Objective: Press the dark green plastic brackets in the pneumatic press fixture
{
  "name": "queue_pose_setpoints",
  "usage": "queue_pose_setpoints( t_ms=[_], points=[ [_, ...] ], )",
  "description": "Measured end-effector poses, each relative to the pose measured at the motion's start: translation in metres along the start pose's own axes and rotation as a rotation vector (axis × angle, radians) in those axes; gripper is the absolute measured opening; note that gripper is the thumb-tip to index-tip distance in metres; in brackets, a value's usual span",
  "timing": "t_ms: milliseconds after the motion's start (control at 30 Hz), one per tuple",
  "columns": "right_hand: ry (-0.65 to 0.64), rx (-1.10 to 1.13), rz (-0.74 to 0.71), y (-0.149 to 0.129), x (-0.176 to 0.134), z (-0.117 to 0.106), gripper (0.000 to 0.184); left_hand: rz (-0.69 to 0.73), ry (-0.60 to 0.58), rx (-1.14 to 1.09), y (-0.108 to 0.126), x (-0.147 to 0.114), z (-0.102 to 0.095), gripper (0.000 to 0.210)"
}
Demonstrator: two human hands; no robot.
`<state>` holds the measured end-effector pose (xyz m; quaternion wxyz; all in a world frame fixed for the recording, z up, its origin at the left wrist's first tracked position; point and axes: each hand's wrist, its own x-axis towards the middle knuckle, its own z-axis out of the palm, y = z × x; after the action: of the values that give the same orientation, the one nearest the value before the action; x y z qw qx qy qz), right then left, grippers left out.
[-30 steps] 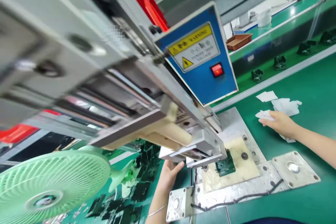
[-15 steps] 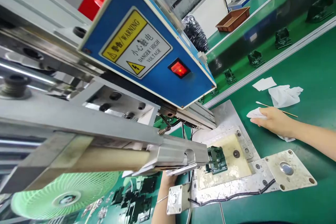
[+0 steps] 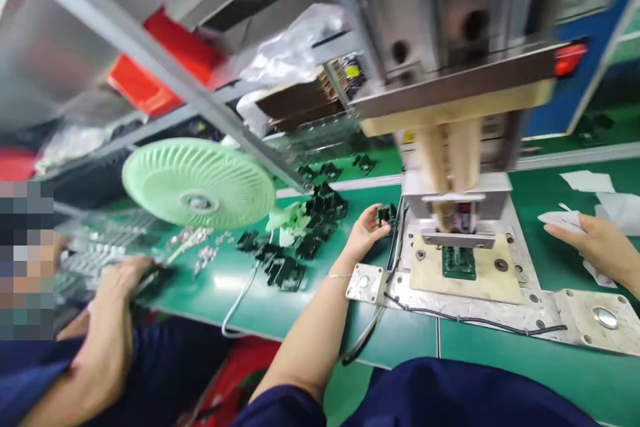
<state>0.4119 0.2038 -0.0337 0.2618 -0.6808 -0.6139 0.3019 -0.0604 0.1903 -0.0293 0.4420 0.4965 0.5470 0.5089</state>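
My left hand (image 3: 367,233) grips a small dark plastic part (image 3: 386,215) just left of the press base. In my right hand (image 3: 600,243), to the right of the press, is a white cloth (image 3: 563,220) folded over the fingertips. Between my hands, a dark green part (image 3: 459,263) sits on the cream fixture plate (image 3: 493,283) under the press head (image 3: 457,240). Its rear edge is hidden by the head. More white cloth (image 3: 620,210) lies beyond my right hand.
Several dark parts (image 3: 285,273) lie left of my arm, near a green fan (image 3: 200,180). A co-worker's hand (image 3: 125,273) is at the far left. Metal button plates (image 3: 367,282) flank the press base, with a black cable (image 3: 465,320) along its front.
The view has swung left, showing the fan, the co-worker and my left hand. That hand was mostly hidden behind the press; now the dark part shows in it. My right hand still holds the cloth.
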Motion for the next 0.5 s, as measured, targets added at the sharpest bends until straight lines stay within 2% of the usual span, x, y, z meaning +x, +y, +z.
queue_pose_setpoints(
  t_ms=[100,233,367,433,500],
  points=[
    [-0.024,-0.079,0.064,-0.002,-0.004,-0.010,0.056,0.020,-0.052,-0.084,0.000,0.001,0.005,0.075],
    [0.036,-0.035,0.228,-0.019,-0.016,-0.018,0.062,0.075,-0.101,-0.117,0.001,0.002,0.007,0.080],
    [0.125,0.026,0.227,-0.032,-0.029,-0.017,0.053,0.098,-0.111,-0.086,-0.001,0.005,0.003,0.085],
    [0.157,0.078,0.219,-0.026,-0.028,-0.017,0.050,0.101,-0.110,-0.069,-0.002,0.006,0.001,0.086],
    [0.135,0.135,0.182,-0.012,-0.020,-0.019,0.041,0.109,-0.093,-0.049,-0.003,0.007,-0.001,0.085]
  ],
)
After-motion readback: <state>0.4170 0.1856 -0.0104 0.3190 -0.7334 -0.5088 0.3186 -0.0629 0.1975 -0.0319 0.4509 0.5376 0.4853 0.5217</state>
